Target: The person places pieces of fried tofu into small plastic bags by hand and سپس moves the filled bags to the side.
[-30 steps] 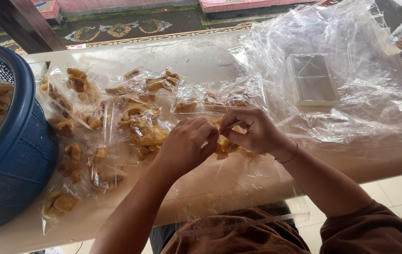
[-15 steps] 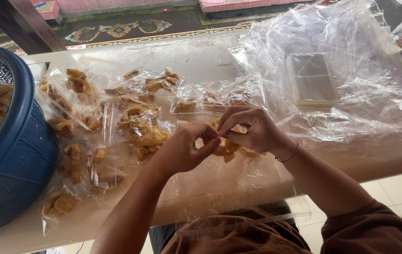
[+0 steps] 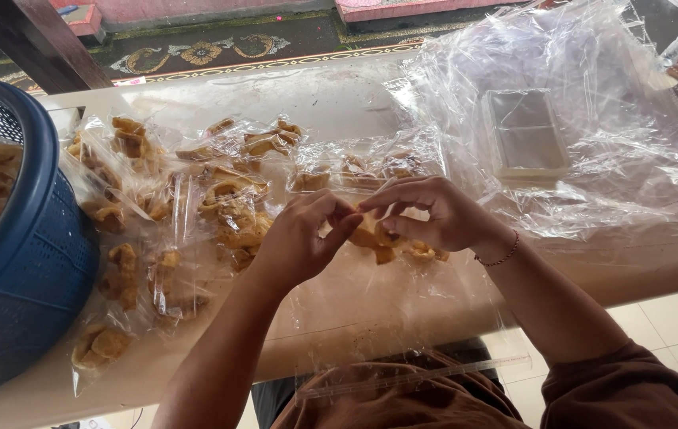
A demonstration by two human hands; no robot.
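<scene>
Clear plastic wraps the small snack bag that both hands pinch at its top, over the near half of the table. The left hand has its thumb and forefinger closed on the film; the right hand is curled, fingertips gripping the same bag from the other side. Compared with half a second ago, the two hands have drawn closer, so that their fingertips now meet above the bag; the bag itself has hardly shifted.

Left of the held bag lie the filled bags of golden fried pieces, spread in a loose group. Further left of them stands the blue basket, its rim cut off by the frame edge, with its contents only partly seen. Right of the held bag, a heap of empty clear bags covers a flat rectangular box, whose nature is hard to make out through the film. A red bracelet sits on the right wrist. The bag's seal is hidden by the fingers. A clear strip lies across the person's lap, below the table's near edge.
</scene>
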